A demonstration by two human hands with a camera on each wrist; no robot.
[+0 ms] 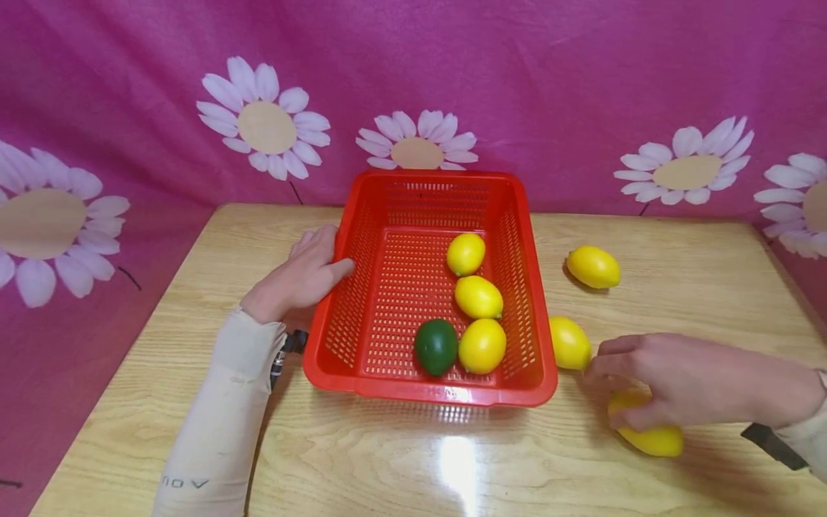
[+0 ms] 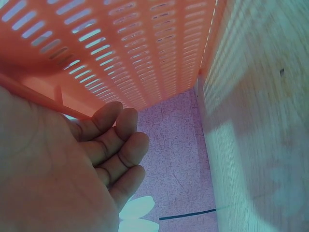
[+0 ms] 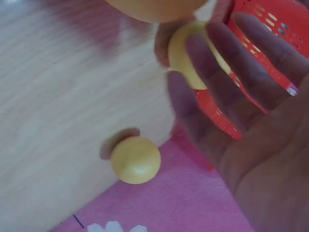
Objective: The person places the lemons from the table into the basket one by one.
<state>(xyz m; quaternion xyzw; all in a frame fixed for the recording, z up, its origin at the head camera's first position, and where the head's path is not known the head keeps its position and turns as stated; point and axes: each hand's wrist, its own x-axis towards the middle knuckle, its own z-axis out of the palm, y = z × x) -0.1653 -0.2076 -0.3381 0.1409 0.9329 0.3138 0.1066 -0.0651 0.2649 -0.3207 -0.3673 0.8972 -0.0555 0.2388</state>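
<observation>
A red plastic basket (image 1: 429, 393) stands at the table's middle, holding three yellow lemons, one of them a front lemon (image 1: 482, 346), and a dark green avocado-like fruit (image 1: 436, 347). My left hand (image 1: 304, 273) holds the basket's left rim, thumb over the top and fingers along the outer wall (image 2: 145, 53). To the basket's right, my right hand (image 1: 685, 377) hovers over a near lemon (image 1: 659, 439), partly covering it. Its fingers are spread and fairly straight in the right wrist view, apart from the lemon (image 3: 159, 9) at the top edge.
Another lemon (image 1: 570, 343) lies against the basket's right side. Farther back on the right is one more lemon (image 1: 593, 267). A pink cloth (image 1: 549, 86) with daisies hangs behind the wooden table (image 1: 362, 459).
</observation>
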